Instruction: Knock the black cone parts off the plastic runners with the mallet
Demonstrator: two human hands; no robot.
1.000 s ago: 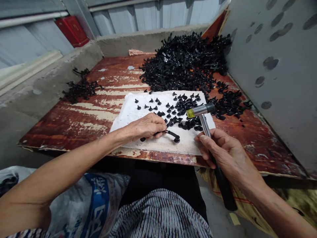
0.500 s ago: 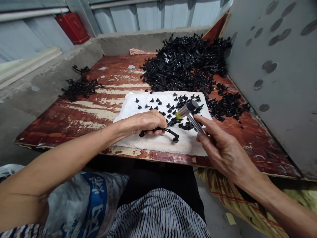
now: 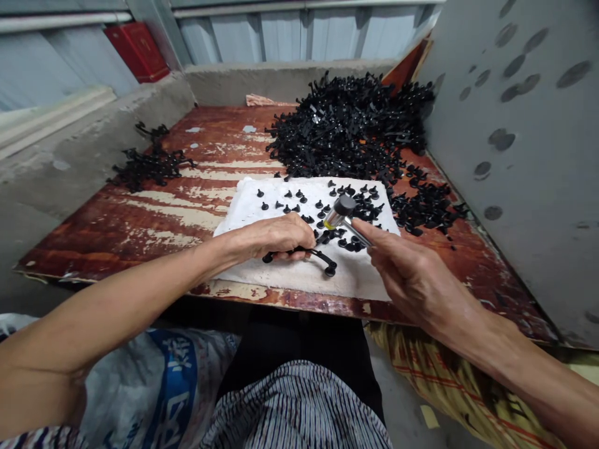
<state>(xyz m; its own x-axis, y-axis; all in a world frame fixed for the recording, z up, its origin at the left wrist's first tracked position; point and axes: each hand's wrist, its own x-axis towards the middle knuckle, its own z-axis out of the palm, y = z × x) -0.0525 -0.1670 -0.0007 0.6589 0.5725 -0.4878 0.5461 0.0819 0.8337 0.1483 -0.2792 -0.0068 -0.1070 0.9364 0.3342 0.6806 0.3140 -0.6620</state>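
My left hand point(image 3: 291, 236) is closed around the middle of a curved black handle-like part point(image 3: 324, 258), whose round ends stick out on both sides above the white cloth. In my right hand point(image 3: 403, 257) is the metal shaft of a small mallet point(image 3: 340, 212) with a dark face on top and a yellow face below. The mallet's head hangs just right of my left hand, over the cloth; whether it touches anything there I cannot tell. Many small black knob-like pieces point(image 3: 319, 204) stand scattered on the white cloth point(image 3: 248, 274).
A large heap of black parts point(image 3: 346, 125) lies at the back right of the worn red-brown table point(image 3: 163, 206). A smaller pile of curved black parts point(image 3: 152, 163) is at the left. A grey panel point(image 3: 515, 156) borders the right side; sacks point(image 3: 140, 386) stand below the front edge.
The mallet and my right hand have moved a little down and left, closer to my left hand. My left hand keeps its hold on the curved black part.
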